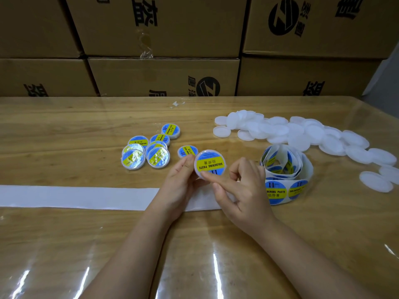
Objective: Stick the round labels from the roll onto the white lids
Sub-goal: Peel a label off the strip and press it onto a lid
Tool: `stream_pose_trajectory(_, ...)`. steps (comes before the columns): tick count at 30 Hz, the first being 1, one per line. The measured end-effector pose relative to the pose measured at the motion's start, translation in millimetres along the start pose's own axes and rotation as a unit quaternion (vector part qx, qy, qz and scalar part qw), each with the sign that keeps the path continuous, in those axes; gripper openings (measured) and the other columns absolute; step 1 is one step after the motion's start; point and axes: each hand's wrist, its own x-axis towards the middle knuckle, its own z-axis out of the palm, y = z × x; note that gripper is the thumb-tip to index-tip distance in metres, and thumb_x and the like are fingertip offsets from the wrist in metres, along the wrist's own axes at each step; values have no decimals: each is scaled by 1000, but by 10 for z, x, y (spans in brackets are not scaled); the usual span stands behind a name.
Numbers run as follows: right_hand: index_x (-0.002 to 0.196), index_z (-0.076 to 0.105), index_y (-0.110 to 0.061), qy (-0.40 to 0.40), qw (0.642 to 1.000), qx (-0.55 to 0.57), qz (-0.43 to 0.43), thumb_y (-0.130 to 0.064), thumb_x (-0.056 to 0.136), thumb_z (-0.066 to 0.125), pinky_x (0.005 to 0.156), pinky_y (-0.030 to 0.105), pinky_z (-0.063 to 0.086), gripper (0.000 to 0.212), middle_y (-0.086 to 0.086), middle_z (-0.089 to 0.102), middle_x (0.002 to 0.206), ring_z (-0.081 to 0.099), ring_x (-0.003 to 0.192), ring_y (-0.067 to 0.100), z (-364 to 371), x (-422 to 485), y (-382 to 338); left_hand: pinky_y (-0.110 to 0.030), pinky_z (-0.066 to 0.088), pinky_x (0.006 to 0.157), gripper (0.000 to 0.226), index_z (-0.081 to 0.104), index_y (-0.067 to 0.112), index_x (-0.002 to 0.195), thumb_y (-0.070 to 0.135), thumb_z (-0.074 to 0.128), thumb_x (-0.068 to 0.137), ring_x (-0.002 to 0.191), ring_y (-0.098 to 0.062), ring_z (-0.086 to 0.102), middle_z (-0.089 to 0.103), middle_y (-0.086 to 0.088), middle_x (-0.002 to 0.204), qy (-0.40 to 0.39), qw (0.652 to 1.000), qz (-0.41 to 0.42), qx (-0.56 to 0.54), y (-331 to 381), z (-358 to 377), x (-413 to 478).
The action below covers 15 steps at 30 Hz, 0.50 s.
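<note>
L hand: gripping round white plastic lid by its 9 o'clock rim, frame centre.
R hand: index tip pressing glossy blue-yellow label at 6 o'clock (other fingers curling loosely).
Label roll: coiling loosely at lid's 3 o'clock.
Bare lids: heaping at 1 o'clock, translucent discs.
Done lids: lying at 10 o'clock.

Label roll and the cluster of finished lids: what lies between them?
In the head view: a lone labelled lid lying flat, then the held lid, gripped by the left hand while a finger of the right hand presses its label.
</note>
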Motion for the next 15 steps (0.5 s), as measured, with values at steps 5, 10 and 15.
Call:
stream_pose_trajectory(5,106,72,-29,26,999,-7,37,-27,87,49,72,35,28,29,0,37,77,41,74,15,-18,3,48,-26,55,70,30,62,9,101,31,42,95,87,-15,70,73,-5,93,45,998,-7,-52,41,-26,11)
stream_pose_trajectory(10,106,72,-29,58,995,-16,74,-28,90,46,74,29,22,30,-1,36,78,40,75,12,-9,10,81,-23,55,67,33,64,11,105,32,39,97,87,-14,69,73,-4,96,36,999,-24,-30,47,-19,5)
stream_pose_trajectory(15,112,67,-31,63,994,-10,86,-28,92,45,75,31,25,30,-3,36,80,41,76,10,0,7,101,-24,56,65,36,73,17,96,35,42,92,82,-14,70,73,-4,93,26,999,-43,4,51,2,-14)
